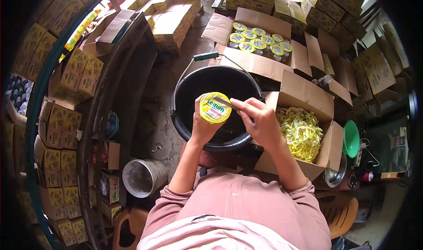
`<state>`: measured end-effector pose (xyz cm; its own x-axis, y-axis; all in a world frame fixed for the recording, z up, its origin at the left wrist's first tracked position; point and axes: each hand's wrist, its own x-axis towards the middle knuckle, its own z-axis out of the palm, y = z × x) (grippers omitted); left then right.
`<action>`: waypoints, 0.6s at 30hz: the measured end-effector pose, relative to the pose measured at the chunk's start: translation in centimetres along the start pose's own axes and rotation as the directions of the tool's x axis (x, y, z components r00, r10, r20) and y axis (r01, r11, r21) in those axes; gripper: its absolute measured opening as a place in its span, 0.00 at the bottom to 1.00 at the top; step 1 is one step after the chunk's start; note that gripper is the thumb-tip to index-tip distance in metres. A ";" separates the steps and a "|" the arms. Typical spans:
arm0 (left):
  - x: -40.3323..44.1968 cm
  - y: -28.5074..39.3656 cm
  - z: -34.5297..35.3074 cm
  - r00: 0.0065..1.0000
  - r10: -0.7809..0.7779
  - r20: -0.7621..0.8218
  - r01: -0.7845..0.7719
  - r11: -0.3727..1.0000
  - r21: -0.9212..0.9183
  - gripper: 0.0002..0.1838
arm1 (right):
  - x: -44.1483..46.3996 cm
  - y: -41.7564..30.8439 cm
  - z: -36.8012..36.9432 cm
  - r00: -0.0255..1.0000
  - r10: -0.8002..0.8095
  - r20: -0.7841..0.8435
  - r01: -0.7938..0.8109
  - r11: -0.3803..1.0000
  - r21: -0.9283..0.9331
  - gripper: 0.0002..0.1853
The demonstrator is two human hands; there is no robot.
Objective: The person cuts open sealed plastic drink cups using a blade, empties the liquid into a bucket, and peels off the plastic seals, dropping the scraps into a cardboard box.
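Observation:
My left hand (pixel 202 125) is wrapped round a cup with a yellow lid (pixel 216 107) that reads "Lemon". The lid faces up toward me. Between the fingertips of my right hand (pixel 254 115) is a small dark flat tool, perhaps a blade (pixel 224 102), lying across the upper right part of the lid. Both hands are above a large black bucket (pixel 180 129), whose wire handle has a green grip (pixel 205 56). The body of the cup is mostly hidden by my left fingers and the lid.
An open carton (pixel 260 64) of yellow-lidded cups is beyond the bucket. Right of my right hand, another carton (pixel 304 91) holds yellow strips (pixel 301 133). A pale bucket (pixel 143 178) stands at lower left, a green bowl (pixel 351 139) at right. Stacked yellow cartons (pixel 56 162) line the left.

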<state>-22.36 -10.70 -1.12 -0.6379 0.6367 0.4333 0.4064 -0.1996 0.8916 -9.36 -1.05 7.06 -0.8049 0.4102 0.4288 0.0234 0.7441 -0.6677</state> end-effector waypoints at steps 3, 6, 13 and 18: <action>0.1 0.1 -0.2 0.998 0.057 0.007 -0.057 0.996 0.062 0.37 | 0.0 -0.3 0.3 0.998 -0.028 0.060 0.032 0.997 -0.066 0.17; 0.0 -0.2 -0.2 0.999 0.041 0.011 -0.041 0.997 0.061 0.38 | -0.2 -0.7 0.7 0.997 -0.005 0.075 0.009 0.998 -0.059 0.17; -0.2 -0.1 -0.2 0.999 0.042 0.011 -0.043 0.997 0.070 0.38 | -0.3 -0.4 1.4 0.994 -0.045 0.095 0.056 0.991 -0.119 0.18; -0.1 0.1 -0.3 0.999 0.025 0.023 -0.026 0.998 0.060 0.38 | -0.1 -0.4 1.5 0.991 -0.064 0.114 0.081 0.985 -0.150 0.18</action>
<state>-22.44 -10.99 -1.06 -0.6125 0.6481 0.4525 0.4618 -0.1712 0.8703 -10.17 -2.18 6.33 -0.8671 0.2986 0.3988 0.0467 0.8457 -0.5317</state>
